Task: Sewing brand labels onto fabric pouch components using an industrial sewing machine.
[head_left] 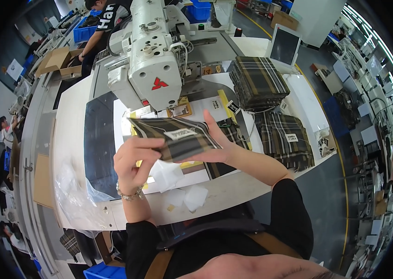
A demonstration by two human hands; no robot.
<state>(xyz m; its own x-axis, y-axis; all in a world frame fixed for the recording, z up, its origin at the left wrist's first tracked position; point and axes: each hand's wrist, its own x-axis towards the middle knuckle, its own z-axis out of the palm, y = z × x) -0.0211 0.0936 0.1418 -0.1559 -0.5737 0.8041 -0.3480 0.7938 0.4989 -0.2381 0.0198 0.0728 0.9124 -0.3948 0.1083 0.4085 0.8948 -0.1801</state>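
I hold a plaid fabric piece (191,151), dark with brown and white stripes, raised in front of the sewing machine head (152,69). A white label (180,134) lies on its upper face. My left hand (133,160) has its fingers closed at the piece's left near edge. On the other side my right hand (219,146) grips it, thumb pointing up and the other fingers mostly hidden beneath the cloth. Under the machine sits a clamp plate with yellow edging (226,104). More plaid cloth (219,169) lies below my right hand.
To the right stand a tall plaid stack (259,83) and a lower labelled stack (284,139). White paper scraps (195,197) lie at the near table edge, clear plastic (73,190) at the left. A screen (284,45) stands far right; a co-worker (108,23) is behind, left.
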